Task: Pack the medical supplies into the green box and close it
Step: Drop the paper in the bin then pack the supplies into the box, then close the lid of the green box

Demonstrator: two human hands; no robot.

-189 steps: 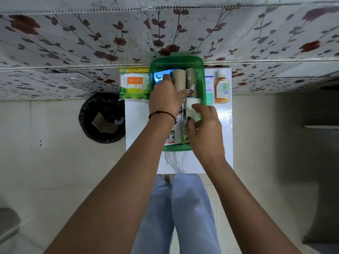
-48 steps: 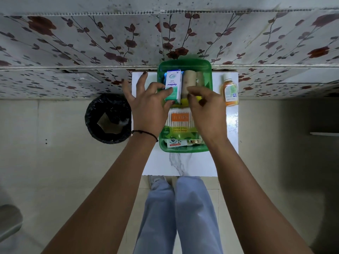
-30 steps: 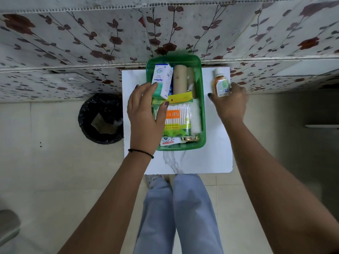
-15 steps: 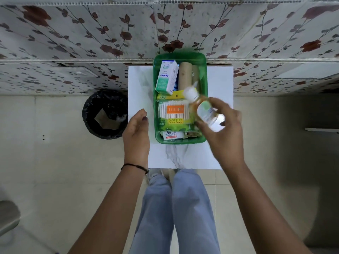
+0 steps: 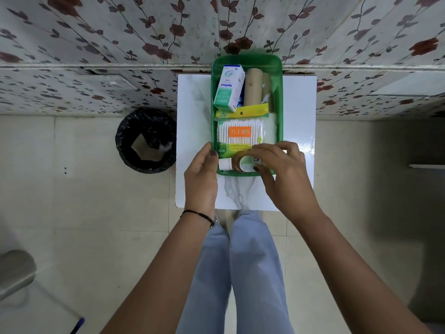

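Right hand (image 5: pixel 284 174) fingers grip the amber bottle (image 5: pixel 237 164) lying under them; left hand (image 5: pixel 201 175) open beside; crowded green box (image 5: pixel 278 112) may not close

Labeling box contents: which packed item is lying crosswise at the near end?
The amber bottle, white cap pointing left, under the right hand. The carton, roll and swab pack lie farther back.
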